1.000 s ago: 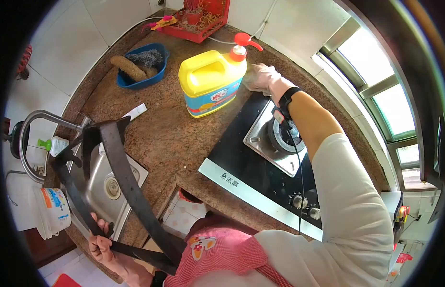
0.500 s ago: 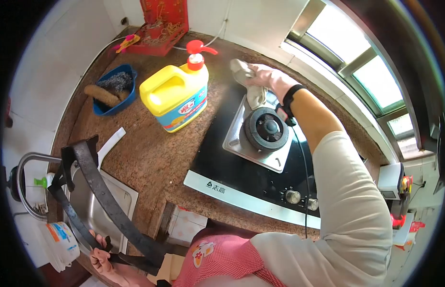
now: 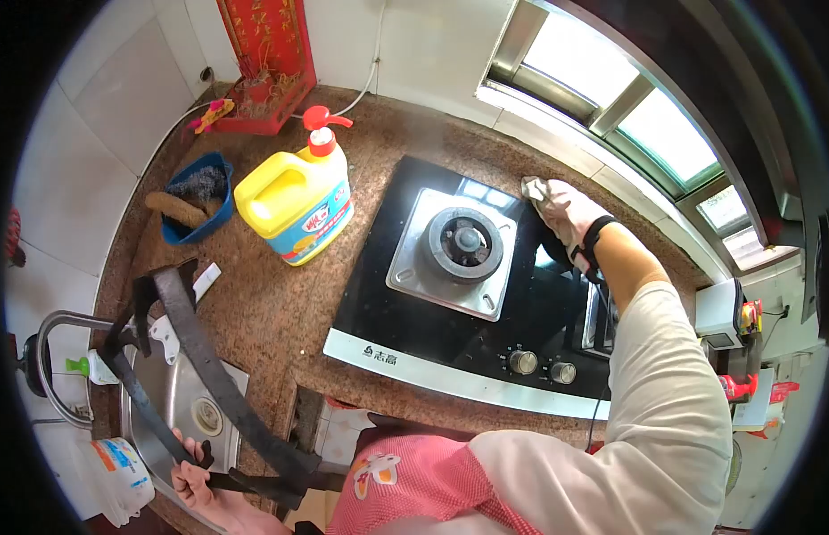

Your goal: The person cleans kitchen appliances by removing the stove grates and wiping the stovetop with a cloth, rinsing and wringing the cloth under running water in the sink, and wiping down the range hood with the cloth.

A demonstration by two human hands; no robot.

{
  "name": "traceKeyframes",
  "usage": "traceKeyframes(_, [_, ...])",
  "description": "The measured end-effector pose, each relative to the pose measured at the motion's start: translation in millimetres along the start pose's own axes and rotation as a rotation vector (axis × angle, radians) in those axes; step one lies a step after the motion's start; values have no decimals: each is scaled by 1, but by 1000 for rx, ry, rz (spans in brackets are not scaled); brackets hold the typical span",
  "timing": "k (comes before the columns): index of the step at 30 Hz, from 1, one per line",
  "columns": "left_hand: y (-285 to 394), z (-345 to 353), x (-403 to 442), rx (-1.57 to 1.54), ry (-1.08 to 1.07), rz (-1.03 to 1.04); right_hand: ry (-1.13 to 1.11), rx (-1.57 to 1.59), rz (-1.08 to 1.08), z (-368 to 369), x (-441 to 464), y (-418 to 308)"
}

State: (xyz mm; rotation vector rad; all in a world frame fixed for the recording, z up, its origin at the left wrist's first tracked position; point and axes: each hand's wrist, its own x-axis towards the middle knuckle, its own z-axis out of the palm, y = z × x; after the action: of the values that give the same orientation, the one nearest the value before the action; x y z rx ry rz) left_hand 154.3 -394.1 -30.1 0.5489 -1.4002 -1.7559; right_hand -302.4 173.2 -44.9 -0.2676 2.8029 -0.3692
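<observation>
Pale cloth (image 3: 536, 192): it has moved with my right hand (image 3: 568, 214), from about 11 o'clock of the round burner (image 3: 468, 234) to its 2 o'clock.
My right hand: I am holding the pale cloth bunched under my fingers, at the back edge of the black glass stove (image 3: 387, 308). A black band (image 3: 597, 236) goes round my wrist.
My left hand (image 3: 196, 468): my fingers are wrapped tight round a bar of the black pot stand (image 3: 214, 357), near its 6 o'clock side.
Black pot stand: it is tipped up over the steel sink (image 3: 181, 392), well apart from the stove. It was in this same hand a moment ago, too.
Round burner: it sits on a shiny square plate (image 3: 410, 272). Two knobs (image 3: 523, 362) are at its 5 o'clock.
Yellow jug (image 3: 294, 218): it stands upright on the brown speckled counter (image 3: 263, 330), near 9 o'clock of the burner, with a red pump (image 3: 321, 118) on top.
Blue basket (image 3: 220, 214): it is just beside the jug, at the jug's 9 o'clock. A brown loofah (image 3: 176, 209) and grey steel wool (image 3: 198, 185) are in it.
Red box (image 3: 267, 62): it is by the wall, near the jug's 12 o'clock.
Tap (image 3: 43, 349): it bends in a loop at the sink's 10 o'clock.
</observation>
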Motion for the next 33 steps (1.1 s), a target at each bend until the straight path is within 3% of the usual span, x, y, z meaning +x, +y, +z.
traceKeyframes(1, [0, 0, 1, 16, 62, -9, 25, -77, -54, 8, 9, -9])
traceKeyframes(2, [0, -7, 4, -37, -131, 20, 41, -114, -77, 11, 16, -13])
traceKeyframes(5, [4, 10, 0, 18, 19, -38, 46, -106, -123, 15, 48, -21])
traceKeyframes(6, [9, 11, -2, 49, -46, -38, 26, -54, -127, 12, 53, -21])
traceKeyframes(11, [9, 17, -3, -43, 77, -62, 5, 329, -253, 8, 40, -8])
traceKeyframes(13, [7, 7, -1, -34, 20, -37, 14, 378, -241, 11, 31, -36])
traceKeyframes(14, [6, 6, -5, -13, 59, -22, -107, 343, -9, 6, 30, -64])
traceKeyframes(17, [13, 21, -15, 40, 134, -6, -82, 240, -64, 13, 57, -101])
traceKeyframes(18, [15, 16, -18, 42, 126, -26, -19, 139, -110, 31, 90, -101])
traceKeyframes(19, [16, 11, -19, 43, 116, -43, -25, 290, -121, 38, 97, -120])
traceKeyframes(21, [16, 0, -22, 101, 139, -56, 27, -52, -179, 37, 120, -163])
traceKeyframes(24, [15, -22, -28, 153, 180, -72, -36, 143, -285, 49, 158, -199])
traceKeyframes(26, [15, -46, -31, 131, 202, -91, -38, 90, -442, 56, 174, -217])
traceKeyframes(29, [13, -66, -29, 102, 171, -130, 136, -111, -912, 88, 193, -248])
traceKeyframes(31, [17, -39, -30, 143, 251, -117, 68, -327, -864, 131, 242, -257])
traceKeyframes(32, [19, -27, -28, 170, 313, -94, 101, -247, -880, 129, 230, -260])
traceKeyframes(33, [17, -32, -29, 141, 224, -59, 136, -169, -899, 121, 209, -265])
